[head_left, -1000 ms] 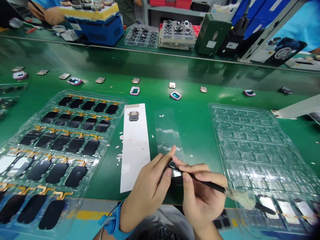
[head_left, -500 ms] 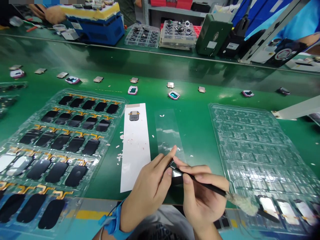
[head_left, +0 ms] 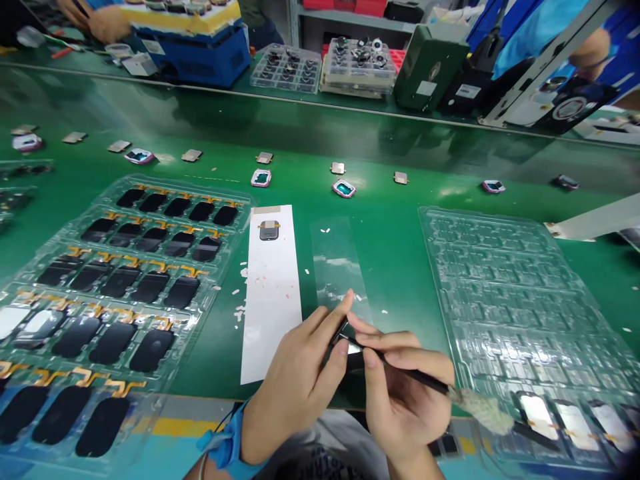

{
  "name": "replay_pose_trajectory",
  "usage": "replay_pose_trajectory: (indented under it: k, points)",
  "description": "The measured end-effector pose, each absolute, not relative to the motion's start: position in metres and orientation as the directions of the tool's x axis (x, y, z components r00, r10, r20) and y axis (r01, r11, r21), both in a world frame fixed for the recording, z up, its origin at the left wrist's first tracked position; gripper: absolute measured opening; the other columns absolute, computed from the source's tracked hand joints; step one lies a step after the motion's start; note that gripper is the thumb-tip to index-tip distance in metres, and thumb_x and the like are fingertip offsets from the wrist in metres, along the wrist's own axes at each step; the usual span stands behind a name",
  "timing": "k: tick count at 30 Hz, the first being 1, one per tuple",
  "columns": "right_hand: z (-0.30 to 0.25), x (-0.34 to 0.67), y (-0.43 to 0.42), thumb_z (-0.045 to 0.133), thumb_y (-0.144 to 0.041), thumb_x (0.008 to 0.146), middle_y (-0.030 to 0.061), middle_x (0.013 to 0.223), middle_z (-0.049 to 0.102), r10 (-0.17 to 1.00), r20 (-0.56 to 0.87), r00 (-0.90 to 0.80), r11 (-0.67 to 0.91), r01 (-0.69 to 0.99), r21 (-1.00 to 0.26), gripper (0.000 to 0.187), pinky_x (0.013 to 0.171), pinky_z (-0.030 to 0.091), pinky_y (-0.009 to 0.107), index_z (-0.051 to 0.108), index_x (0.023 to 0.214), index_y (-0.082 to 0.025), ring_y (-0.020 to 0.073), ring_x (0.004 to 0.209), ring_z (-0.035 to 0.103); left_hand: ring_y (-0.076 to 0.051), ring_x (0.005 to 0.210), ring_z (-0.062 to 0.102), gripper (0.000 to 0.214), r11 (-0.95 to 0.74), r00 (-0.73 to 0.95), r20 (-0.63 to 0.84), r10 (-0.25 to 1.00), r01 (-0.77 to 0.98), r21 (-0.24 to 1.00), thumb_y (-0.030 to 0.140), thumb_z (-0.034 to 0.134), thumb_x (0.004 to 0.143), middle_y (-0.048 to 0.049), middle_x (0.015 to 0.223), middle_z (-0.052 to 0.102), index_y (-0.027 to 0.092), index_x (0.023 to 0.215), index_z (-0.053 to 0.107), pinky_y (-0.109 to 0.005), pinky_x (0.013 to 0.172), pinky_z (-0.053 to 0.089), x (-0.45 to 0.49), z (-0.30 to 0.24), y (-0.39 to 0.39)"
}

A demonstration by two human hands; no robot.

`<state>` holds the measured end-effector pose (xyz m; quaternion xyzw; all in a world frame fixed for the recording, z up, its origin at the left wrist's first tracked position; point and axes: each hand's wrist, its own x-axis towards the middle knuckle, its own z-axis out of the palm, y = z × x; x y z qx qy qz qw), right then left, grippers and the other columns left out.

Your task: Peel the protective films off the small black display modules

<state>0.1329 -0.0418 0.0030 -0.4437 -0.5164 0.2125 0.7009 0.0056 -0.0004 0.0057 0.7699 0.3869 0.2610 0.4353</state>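
My left hand (head_left: 300, 377) and my right hand (head_left: 400, 387) meet over the near edge of the green belt, both pinched on a small black screen part (head_left: 350, 352) held between them. My right hand also grips a thin black brush (head_left: 480, 407) whose fluffy white head sticks out to the right. A blue strap (head_left: 223, 443) circles my left wrist. Just beyond my fingers lies a clear film strip (head_left: 336, 263). Left of it a white paper strip (head_left: 271, 293) carries one screen part (head_left: 269, 230) near its far end.
A clear tray (head_left: 107, 283) full of black screens with orange flex tails lies at left. A mostly bare clear tray (head_left: 505, 293) lies at right. Small modules (head_left: 344, 188) dot the belt's middle. Boxes, trays and another person's hands (head_left: 100, 23) line the far side.
My hands have stayed pinched on the part, shifting only slightly. The small modules on the belt have drifted a little to the left.
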Motion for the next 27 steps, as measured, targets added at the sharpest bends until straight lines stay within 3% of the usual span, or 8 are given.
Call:
replay_pose_trajectory:
  k: [8, 14, 16, 19, 23, 27]
  points:
    - [0.005, 0.133, -0.041, 0.052, 0.003, 0.089, 0.0041, 0.092, 0.068, 0.757, 0.535, 0.376, 0.524, 0.142, -0.84, 0.028, 0.083, 0.067, 0.042, 0.049, 0.103, -0.022, 0.0219, 0.099, 0.073, -0.017, 0.073, 0.056, 0.052, -0.36, 0.546, 0.082, 0.834, 0.424, 0.831, 0.02, 0.033, 0.102, -0.0029, 0.09, 0.057, 0.025, 0.153, 0.032, -0.029, 0.065, 0.046, 0.009, 0.005, 0.0]
    - [0.001, 0.13, -0.041, 0.052, 0.006, 0.088, 0.0042, 0.093, 0.067, 0.748, 0.547, 0.375, 0.532, 0.153, -0.833, 0.03, 0.083, 0.066, 0.038, 0.05, 0.103, -0.021, 0.0199, 0.099, 0.072, -0.018, 0.075, 0.059, 0.051, -0.352, 0.541, 0.07, 0.838, 0.438, 0.827, 0.021, 0.034, 0.102, -0.004, 0.092, 0.059, 0.025, 0.153, 0.033, -0.029, 0.066, 0.049, 0.009, 0.005, 0.001]
    - [0.001, 0.132, -0.041, 0.051, 0.005, 0.088, 0.0037, 0.093, 0.066, 0.741, 0.548, 0.388, 0.536, 0.149, -0.831, 0.03, 0.083, 0.065, 0.04, 0.051, 0.103, -0.021, 0.0197, 0.098, 0.071, -0.019, 0.081, 0.062, 0.05, -0.345, 0.543, 0.071, 0.837, 0.422, 0.838, 0.023, 0.034, 0.103, -0.006, 0.099, 0.062, 0.026, 0.153, 0.033, -0.031, 0.071, 0.051, 0.008, 0.005, 0.001]
    - [0.008, 0.142, -0.043, 0.048, 0.001, 0.091, 0.0045, 0.095, 0.063, 0.729, 0.539, 0.421, 0.507, 0.196, -0.839, 0.026, 0.087, 0.06, 0.041, 0.055, 0.104, -0.021, 0.0194, 0.099, 0.069, -0.022, 0.105, 0.063, 0.046, -0.29, 0.529, 0.07, 0.846, 0.346, 0.892, 0.027, 0.033, 0.104, -0.0101, 0.121, 0.064, 0.025, 0.149, 0.038, -0.036, 0.09, 0.051, 0.005, 0.006, -0.003]
    - [0.028, 0.155, -0.047, 0.048, -0.011, 0.094, 0.004, 0.089, 0.058, 0.867, 0.433, 0.246, 0.303, 0.43, -0.851, 0.02, 0.069, 0.054, 0.029, 0.062, 0.105, -0.02, 0.0154, 0.082, 0.061, -0.022, 0.108, 0.064, 0.046, -0.08, 0.493, -0.051, 0.868, 0.241, 0.967, 0.036, 0.031, 0.105, -0.0101, 0.123, 0.065, 0.025, 0.15, 0.035, -0.037, 0.094, 0.052, 0.0, 0.011, -0.008]
    - [0.054, 0.161, -0.042, 0.059, -0.015, 0.088, -0.0027, 0.073, 0.052, 0.953, 0.303, 0.028, 0.251, 0.493, -0.833, 0.01, 0.056, 0.044, 0.023, 0.058, 0.079, -0.021, 0.0116, 0.065, 0.051, -0.021, 0.103, 0.062, 0.048, 0.002, 0.565, -0.079, 0.821, 0.135, 0.991, 0.042, 0.032, 0.105, -0.008, 0.113, 0.065, 0.027, 0.15, 0.035, -0.035, 0.093, 0.051, -0.004, 0.018, -0.006]
